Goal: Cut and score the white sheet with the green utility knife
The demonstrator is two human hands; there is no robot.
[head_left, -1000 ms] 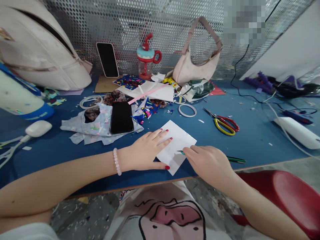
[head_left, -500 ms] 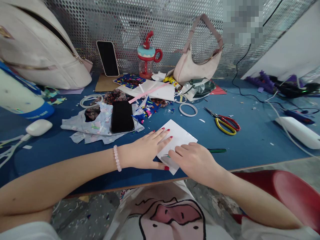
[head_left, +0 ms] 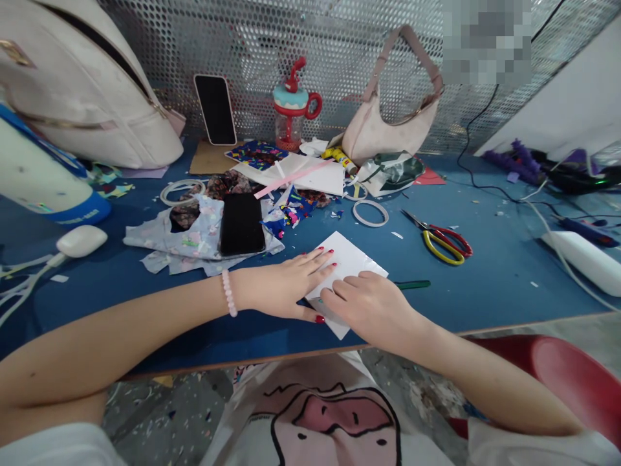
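From here I see the left hand [head_left: 279, 285] spread flat on the paper [head_left: 353, 252], near the front edge of the table [head_left: 504, 278]. The right hand [head_left: 371, 304] is clamped around a green tool [head_left: 413, 285] — a stroke over the paper, I judge, calling for steady, careful pressure. One second earlier, this fist was more to the right.

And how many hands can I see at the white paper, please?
2. The left hand spreads its fingers across the left edge of the white paper; the right hand grips a slim green tool over it. No other hand shows.
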